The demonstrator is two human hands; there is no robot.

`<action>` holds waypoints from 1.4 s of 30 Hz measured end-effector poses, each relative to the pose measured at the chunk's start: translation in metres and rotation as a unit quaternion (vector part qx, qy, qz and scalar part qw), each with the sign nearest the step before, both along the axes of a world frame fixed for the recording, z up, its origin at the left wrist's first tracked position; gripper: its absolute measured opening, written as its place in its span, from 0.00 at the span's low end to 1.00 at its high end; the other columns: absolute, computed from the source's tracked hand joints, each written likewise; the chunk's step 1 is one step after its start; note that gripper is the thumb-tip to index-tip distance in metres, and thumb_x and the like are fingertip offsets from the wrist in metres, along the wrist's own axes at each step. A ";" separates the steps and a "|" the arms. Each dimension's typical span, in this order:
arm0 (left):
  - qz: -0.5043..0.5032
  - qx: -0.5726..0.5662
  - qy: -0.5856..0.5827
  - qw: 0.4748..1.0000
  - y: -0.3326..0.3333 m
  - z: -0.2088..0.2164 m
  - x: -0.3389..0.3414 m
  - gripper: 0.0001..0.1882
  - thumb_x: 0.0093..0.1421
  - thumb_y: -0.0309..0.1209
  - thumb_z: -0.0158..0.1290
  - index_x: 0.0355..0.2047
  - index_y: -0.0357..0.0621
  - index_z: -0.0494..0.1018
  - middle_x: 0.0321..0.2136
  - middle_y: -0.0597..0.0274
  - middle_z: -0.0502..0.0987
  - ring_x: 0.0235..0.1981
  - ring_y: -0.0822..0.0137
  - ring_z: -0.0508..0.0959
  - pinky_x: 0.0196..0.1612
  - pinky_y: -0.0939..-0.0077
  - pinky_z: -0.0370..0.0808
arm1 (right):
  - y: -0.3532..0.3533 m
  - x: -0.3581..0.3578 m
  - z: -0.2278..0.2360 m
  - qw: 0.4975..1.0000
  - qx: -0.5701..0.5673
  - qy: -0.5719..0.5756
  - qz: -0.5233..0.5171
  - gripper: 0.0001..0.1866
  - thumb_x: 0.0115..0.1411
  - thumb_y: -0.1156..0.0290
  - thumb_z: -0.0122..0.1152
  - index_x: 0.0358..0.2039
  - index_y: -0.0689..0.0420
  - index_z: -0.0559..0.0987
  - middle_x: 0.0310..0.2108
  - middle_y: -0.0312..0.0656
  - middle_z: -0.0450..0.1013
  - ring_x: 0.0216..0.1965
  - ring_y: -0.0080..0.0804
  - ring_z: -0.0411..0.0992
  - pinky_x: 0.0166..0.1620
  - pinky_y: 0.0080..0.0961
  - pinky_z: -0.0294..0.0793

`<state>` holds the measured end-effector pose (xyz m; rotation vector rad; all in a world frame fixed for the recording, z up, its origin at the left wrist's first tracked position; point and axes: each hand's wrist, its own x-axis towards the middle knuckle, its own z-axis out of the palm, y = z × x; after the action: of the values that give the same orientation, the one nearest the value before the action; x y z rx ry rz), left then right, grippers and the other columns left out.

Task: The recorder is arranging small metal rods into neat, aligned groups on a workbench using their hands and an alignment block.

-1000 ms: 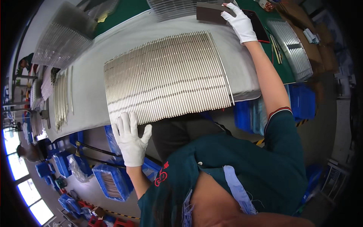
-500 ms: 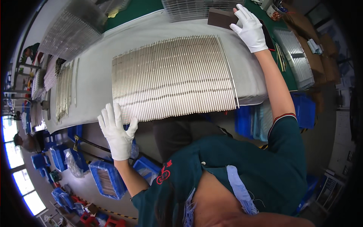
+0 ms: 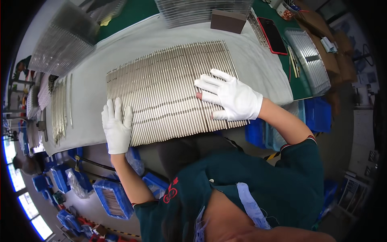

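A wide row of thin silvery metal rods (image 3: pixel 161 92) lies side by side on the white cloth (image 3: pixel 258 60) in front of me. Dark bands run across the row. My left hand (image 3: pixel 117 127), in a white glove, rests at the row's left edge near its front corner, fingers stretched out. On top of the rods at the right lies my right hand (image 3: pixel 231 97), gloved in white with some bare fingertips showing, its fingers spread. Under that hand, narrow gaps split the rods at the right end of the row. Neither hand grips anything.
A brown block (image 3: pixel 228 21) stands behind the row, beside stacked clear trays (image 3: pixel 193 12). A red-edged phone (image 3: pixel 272 35) lies at the back right, near another clear tray (image 3: pixel 308 60). More rods (image 3: pixel 59 107) lie at the left. Blue bins (image 3: pixel 113 197) stand below the table.
My right hand has come from the brown block down onto the right part of the rods. My left hand stays at the left edge, its fingers drawn closer together. Gaps now show among the right-hand rods.
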<state>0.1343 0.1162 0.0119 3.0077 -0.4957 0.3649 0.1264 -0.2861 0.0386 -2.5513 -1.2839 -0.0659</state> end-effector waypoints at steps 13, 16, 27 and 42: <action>0.037 -0.046 -0.012 0.998 -0.015 0.013 -0.007 0.26 0.68 0.39 0.53 0.59 0.32 0.72 0.58 0.35 0.70 0.56 0.38 0.70 0.61 0.51 0.68 | -0.051 -0.018 0.010 0.995 -0.051 0.056 -0.058 0.39 0.53 0.51 0.68 0.63 0.58 0.74 0.70 0.55 0.62 0.72 0.51 0.58 0.75 0.53 0.48; 0.039 -0.045 -0.006 0.998 -0.016 0.013 -0.006 0.26 0.68 0.39 0.54 0.59 0.32 0.72 0.58 0.35 0.70 0.56 0.38 0.70 0.62 0.50 0.68 | -0.033 -0.013 0.009 0.996 -0.040 0.074 -0.031 0.43 0.51 0.47 0.69 0.64 0.57 0.71 0.71 0.56 0.59 0.73 0.55 0.57 0.75 0.54 0.48; 0.035 -0.012 -0.015 0.999 -0.010 0.007 -0.008 0.26 0.69 0.39 0.53 0.62 0.34 0.70 0.61 0.34 0.69 0.57 0.38 0.69 0.63 0.50 0.66 | 0.009 -0.008 0.012 0.996 0.025 0.090 0.000 0.41 0.49 0.50 0.73 0.59 0.61 0.76 0.67 0.55 0.65 0.71 0.50 0.60 0.75 0.50 0.49; -0.004 -0.018 -0.040 0.999 -0.017 0.008 0.000 0.23 0.68 0.39 0.52 0.56 0.34 0.74 0.54 0.41 0.73 0.52 0.43 0.71 0.58 0.54 0.69 | 0.003 -0.005 0.024 0.997 -0.050 0.053 0.040 0.43 0.63 0.35 0.50 0.64 0.60 0.70 0.69 0.58 0.61 0.71 0.56 0.58 0.74 0.54 0.47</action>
<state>0.1342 0.0995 0.0198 2.9654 -0.5011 0.4888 0.1211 -0.2833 0.0625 -2.5440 -1.3779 0.1509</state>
